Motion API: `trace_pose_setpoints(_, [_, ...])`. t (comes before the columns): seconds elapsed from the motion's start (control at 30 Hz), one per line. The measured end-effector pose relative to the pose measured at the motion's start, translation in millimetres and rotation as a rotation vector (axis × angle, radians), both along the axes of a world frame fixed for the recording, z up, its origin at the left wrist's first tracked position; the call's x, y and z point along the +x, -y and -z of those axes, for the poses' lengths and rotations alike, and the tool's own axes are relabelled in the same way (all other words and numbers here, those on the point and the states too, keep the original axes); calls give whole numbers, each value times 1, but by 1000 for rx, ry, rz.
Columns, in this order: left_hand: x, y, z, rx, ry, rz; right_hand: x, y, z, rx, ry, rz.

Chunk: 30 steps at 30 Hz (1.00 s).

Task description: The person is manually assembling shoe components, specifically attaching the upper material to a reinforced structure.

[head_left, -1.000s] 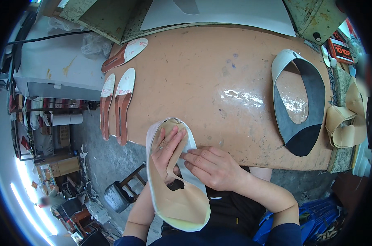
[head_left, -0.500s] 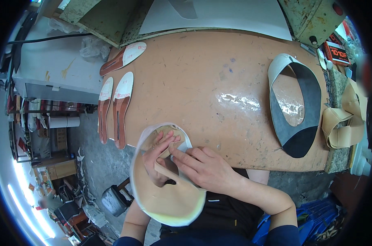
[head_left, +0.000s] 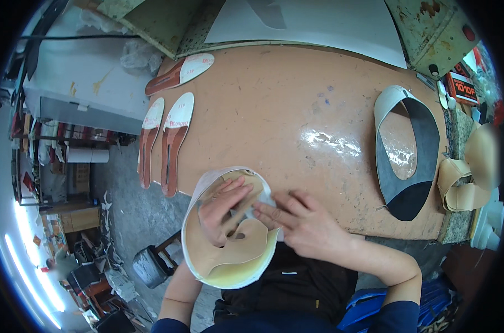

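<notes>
In front of my body I hold a shoe upper (head_left: 199, 256), its tan lining facing up and its pale outer edge curving round it. My left hand (head_left: 221, 208) reaches through the opening in the upper, its fingers closed against the lining near the far end. At the right edge, my right hand (head_left: 307, 225) has bent fingers against the lining and a light grey flap; exactly what its fingertips pinch is hidden. A pale yellow-green patch (head_left: 238, 272) shows inside the near end, beside a loose lining edge.
A grey upper with a black end (head_left: 427, 144) lies on the right of the brown tabletop (head_left: 252, 122). Three brown-and-white insoles (head_left: 177, 139) lie at the left. Tan lining pieces (head_left: 454, 177) and an orange-black box (head_left: 463, 89) stand along the right edge. A dark stool (head_left: 150, 267) is below left.
My right hand has shifted right from the middle of the upper to its edge. The near lining has lifted and folded inward, baring more of the yellow-green patch. My view has tilted slightly.
</notes>
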<state>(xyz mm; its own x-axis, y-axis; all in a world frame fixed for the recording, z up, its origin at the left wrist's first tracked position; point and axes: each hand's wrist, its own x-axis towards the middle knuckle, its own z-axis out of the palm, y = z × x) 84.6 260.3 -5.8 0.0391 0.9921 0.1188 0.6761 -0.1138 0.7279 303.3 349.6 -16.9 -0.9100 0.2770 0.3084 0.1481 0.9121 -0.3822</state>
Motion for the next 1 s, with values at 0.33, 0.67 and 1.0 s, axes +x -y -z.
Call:
trace_pose_setpoints(0.33, [42, -1, 23, 230, -239, -95, 10, -42, -34, -878, -76, 183])
trace_pose_setpoints(0.67, [41, -7, 23, 365, -252, -189, -19, 0, -58, -1124, 203, 436])
trace_pose_setpoints(1.0, [41, -28, 28, 230, -546, -210, 18, -89, -49, -963, 232, 495])
